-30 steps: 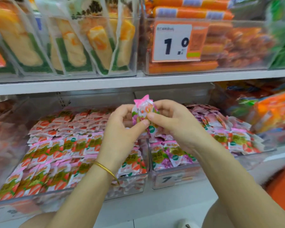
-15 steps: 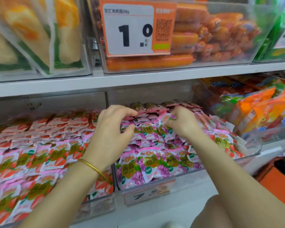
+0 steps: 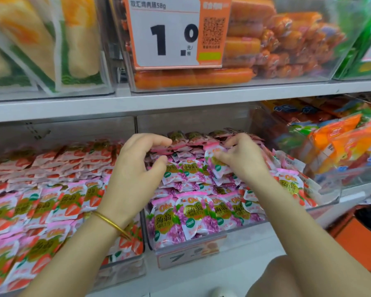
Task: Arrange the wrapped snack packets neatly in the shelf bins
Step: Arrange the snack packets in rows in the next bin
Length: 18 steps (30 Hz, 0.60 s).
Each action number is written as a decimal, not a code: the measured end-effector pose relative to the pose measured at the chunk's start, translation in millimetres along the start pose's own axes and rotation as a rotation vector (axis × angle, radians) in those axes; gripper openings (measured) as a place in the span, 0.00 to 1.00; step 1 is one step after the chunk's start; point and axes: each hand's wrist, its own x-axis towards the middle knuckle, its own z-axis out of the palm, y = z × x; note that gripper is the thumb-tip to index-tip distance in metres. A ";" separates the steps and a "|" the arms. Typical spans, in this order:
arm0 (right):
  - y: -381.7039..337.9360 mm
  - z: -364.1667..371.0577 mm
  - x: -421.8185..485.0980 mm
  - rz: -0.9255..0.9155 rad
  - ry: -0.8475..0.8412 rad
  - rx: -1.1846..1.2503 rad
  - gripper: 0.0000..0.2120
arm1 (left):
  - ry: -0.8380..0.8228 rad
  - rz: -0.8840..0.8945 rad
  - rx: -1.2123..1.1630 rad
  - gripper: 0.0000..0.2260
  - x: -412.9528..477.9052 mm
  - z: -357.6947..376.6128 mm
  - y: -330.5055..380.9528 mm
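A clear bin [image 3: 191, 251] on the lower shelf holds rows of purple grape snack packets [image 3: 193, 217]. My right hand [image 3: 242, 159] pinches one purple packet [image 3: 216, 166] at the upper middle of the pile. My left hand [image 3: 135, 168] hovers over the bin's back left, fingers curled, fingertips touching the edges of the stacked packets [image 3: 161, 149]. A second clear bin [image 3: 124, 266] to the left is full of red strawberry packets [image 3: 51, 206].
The upper shelf [image 3: 180, 103] carries a bin of orange sausages [image 3: 266, 50] with a "1.0" price tag [image 3: 176, 33], and corn packs [image 3: 41, 46] at left. Orange and green snack bags [image 3: 334, 146] fill the bin at right. My knee [image 3: 291, 277] shows at the bottom.
Both hands went from holding a packet up in front of the shelf down into the purple bin. The view has moved closer and shifted right.
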 end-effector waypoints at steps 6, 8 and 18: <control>-9.3 4.4 -10.2 -0.232 -0.032 -0.390 0.10 | 0.077 -0.069 -0.131 0.19 -0.8 -25.4 -6.9; -8.9 5.1 -14.8 -0.231 -0.209 -0.417 0.14 | 0.100 -0.099 -0.134 0.19 0.2 -38.9 -13.7; -28.4 17.1 -30.4 -0.375 0.026 -0.426 0.18 | 0.073 -0.171 0.055 0.15 -11.9 -96.8 -46.3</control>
